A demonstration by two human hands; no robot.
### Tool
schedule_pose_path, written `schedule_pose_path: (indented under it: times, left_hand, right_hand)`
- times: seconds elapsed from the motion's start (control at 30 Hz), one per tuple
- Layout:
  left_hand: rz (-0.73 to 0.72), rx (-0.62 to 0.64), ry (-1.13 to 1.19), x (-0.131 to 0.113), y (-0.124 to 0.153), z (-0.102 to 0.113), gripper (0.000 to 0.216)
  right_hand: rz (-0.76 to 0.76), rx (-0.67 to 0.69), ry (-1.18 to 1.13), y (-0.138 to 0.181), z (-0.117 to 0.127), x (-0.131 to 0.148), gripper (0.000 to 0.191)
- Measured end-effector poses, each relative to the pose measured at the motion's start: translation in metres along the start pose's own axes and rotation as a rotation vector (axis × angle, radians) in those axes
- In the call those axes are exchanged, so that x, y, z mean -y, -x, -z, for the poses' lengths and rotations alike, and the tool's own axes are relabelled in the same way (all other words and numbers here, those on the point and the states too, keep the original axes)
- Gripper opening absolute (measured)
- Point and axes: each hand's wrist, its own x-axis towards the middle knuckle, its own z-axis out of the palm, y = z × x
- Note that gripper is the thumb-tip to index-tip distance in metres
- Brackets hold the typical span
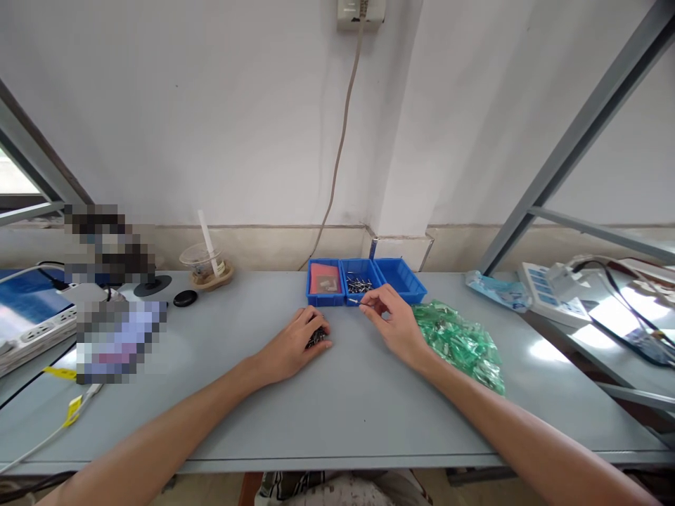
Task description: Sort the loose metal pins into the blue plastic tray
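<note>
My left hand rests on the grey table, fingers curled round a clump of small dark parts. My right hand hovers just in front of the blue bins, thumb and forefinger pinching a small metal pin. Three joined blue bins stand behind the hands: the left bin holds a reddish packet, the middle bin holds several small metal pins, and the right bin looks bare.
A green plastic bag of parts lies right of my right hand. At left are a power strip, cables, a black disc and a plastic cup with a straw. Another power strip and a metal frame stand at right.
</note>
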Motion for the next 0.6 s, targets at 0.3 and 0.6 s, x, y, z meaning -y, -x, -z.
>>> schedule_pose_path:
  times: [0.3,0.6]
  left_hand:
    - [-0.029,0.021,0.0,-0.004,0.0,0.004,0.02]
    - [-0.095,0.038,0.013,-0.006,-0.002,0.004,0.03]
  right_hand:
    - [-0.426,0.034,-0.518,-0.004,-0.01,-0.005,0.043]
    - [-0.299,-0.027,-0.376,-0.012,-0.007,-0.005,0.044]
